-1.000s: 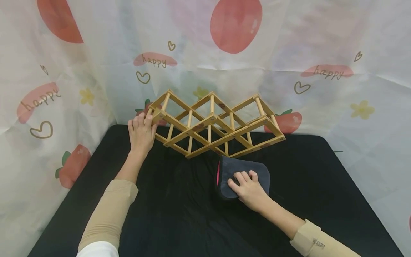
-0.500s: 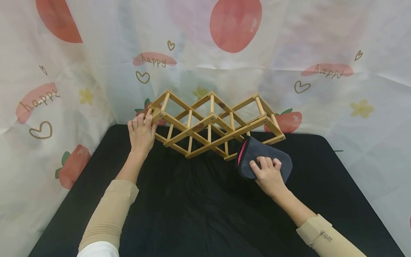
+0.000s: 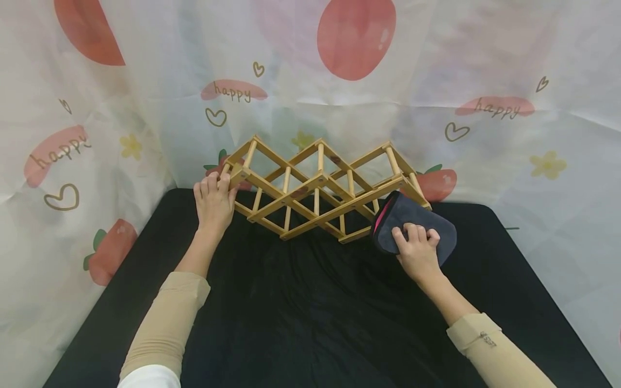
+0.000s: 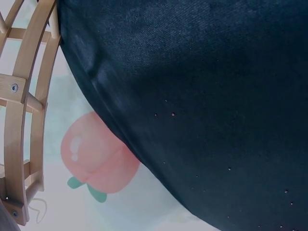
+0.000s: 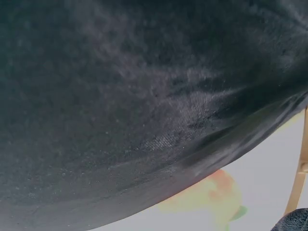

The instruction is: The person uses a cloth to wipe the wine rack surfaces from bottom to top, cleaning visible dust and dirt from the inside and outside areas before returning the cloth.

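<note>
A folding wooden lattice rack [image 3: 301, 191] of slats and round rods stands at the back of the table. My left hand [image 3: 213, 202] grips its left end, with the fingers bent over the end piece and the fingertips partly hidden. In my right hand [image 3: 418, 252] is a dark blue-grey cloth item [image 3: 445, 237] with a black edge and pink showing inside its left side; the bent fingers grip it from above. It overlaps the rack's lower right end in the head view. Part of the rack [image 4: 17, 130] borders the left side of the left wrist view.
Black cloth [image 3: 310, 318] covers the table, wrinkled in the middle, and its back edge runs just behind the rack. A pale printed curtain [image 3: 359, 118] with fruit and hearts hangs at the back and both sides.
My right hand has moved right and away from me with the cloth item, from below the rack's middle to its right end. My left hand and the rack have stayed put.
</note>
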### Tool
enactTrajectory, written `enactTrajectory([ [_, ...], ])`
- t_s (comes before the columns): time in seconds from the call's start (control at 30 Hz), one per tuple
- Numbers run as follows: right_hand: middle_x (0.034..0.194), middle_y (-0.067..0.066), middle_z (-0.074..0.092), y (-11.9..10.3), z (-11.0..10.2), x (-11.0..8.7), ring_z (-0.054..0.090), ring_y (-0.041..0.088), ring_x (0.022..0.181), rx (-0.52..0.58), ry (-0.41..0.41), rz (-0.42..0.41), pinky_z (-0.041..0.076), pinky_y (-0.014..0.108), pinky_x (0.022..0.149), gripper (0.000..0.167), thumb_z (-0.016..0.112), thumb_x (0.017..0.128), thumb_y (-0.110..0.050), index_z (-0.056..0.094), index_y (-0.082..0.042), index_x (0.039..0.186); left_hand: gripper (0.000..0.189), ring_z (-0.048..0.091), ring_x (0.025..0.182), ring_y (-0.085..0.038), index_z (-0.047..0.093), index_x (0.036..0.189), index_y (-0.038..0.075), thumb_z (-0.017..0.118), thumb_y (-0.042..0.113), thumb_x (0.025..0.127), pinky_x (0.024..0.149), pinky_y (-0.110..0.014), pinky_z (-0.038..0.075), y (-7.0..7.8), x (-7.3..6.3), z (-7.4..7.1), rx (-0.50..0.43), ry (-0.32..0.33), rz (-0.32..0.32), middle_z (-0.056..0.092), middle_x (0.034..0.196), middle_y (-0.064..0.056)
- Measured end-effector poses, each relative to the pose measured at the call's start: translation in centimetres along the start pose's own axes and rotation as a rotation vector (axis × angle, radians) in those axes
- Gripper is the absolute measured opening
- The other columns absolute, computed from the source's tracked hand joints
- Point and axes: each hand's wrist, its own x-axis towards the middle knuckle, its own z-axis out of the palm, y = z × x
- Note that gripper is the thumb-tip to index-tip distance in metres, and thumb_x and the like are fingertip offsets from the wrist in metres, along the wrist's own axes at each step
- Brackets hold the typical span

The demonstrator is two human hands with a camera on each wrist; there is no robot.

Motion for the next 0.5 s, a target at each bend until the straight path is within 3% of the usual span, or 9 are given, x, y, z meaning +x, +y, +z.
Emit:
enactTrajectory([
  [0.3,0.094,0.022,0.047,0.69,0.48,0.1,0.042,0.038,0.079,-0.043,-0.064,0.004,0.02,0.054,0.073,0.039,0.06,0.064,-0.002,0.05,0.0,0.101,0.031,0.03,0.097,-0.035,0.034,0.109,0.005,0.051,0.026,0.092,0.083,-0.047,0.023,0.05,0.0,0.39,-0.073,0.0,-0.006,0.033,0.11,-0.017],
  [0.5,0.095,0.023,0.048,1.03,0.96,0.16,0.042,0.039,0.079,-0.026,-0.059,-0.006,0.02,0.054,0.072,0.035,0.056,0.067,-0.005,0.051,0.001,0.101,0.038,0.03,0.101,-0.038,0.035,0.112,0.003,0.029,0.038,0.096,0.086,-0.05,0.022,0.07,-0.19,0.64,-0.148,0.016,-0.002,0.033,0.112,-0.019],
])
